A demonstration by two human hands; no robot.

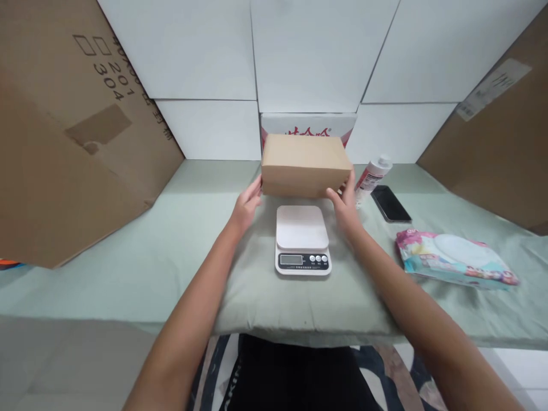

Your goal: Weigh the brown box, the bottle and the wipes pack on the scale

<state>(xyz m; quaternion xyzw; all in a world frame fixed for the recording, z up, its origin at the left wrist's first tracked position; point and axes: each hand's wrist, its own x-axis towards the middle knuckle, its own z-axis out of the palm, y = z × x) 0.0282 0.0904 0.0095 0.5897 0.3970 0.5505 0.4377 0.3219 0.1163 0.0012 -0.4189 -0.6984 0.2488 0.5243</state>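
Between my two hands is a plain brown cardboard box, beyond the far edge of a white kitchen scale. My left hand grips the box at its left end, fingers against the side. At the lower right corner, my right hand has its thumb on the front and its other fingers partly hidden behind the box. Nothing rests on the scale's platform, and its small display looks blank. Whether the box's underside touches the table I cannot tell.
A white bottle stands right of the box, beside a black phone. A pack of wipes lies farther right. Large cardboard panels flank the green cloth-covered table. A printed white carton stands behind the box.
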